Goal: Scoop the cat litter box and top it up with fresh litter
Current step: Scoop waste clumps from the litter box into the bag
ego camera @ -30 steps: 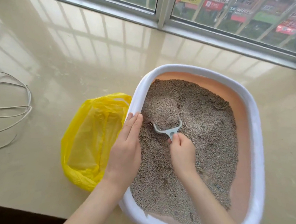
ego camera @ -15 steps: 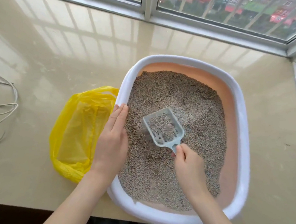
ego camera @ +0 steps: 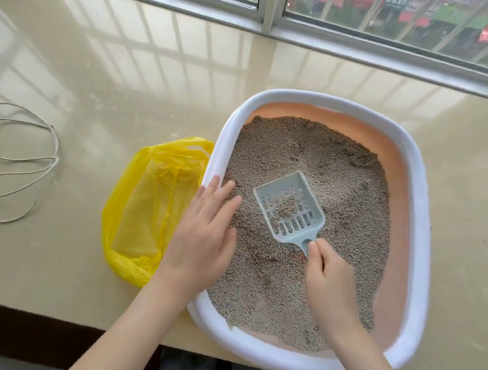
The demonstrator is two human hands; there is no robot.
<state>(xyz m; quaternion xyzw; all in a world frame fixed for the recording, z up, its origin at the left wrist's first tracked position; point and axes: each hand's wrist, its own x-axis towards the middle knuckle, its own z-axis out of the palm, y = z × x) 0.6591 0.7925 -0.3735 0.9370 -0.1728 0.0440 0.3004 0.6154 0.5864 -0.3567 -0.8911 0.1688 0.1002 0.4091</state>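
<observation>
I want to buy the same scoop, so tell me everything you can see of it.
The scoop looks like pale grey-blue plastic: a squarish tray with raised side walls, rows of slots in its floor and a short handle. It is held over the litter, open side up, with a few grains left inside. The right hand grips the handle.

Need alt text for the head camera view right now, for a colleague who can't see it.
A right hand holds a pale slotted scoop by its handle over grey litter in a white-rimmed litter box, a few granules left in it. The left hand rests flat on the box's left rim, beside an open yellow plastic bag on the beige sill.
</observation>
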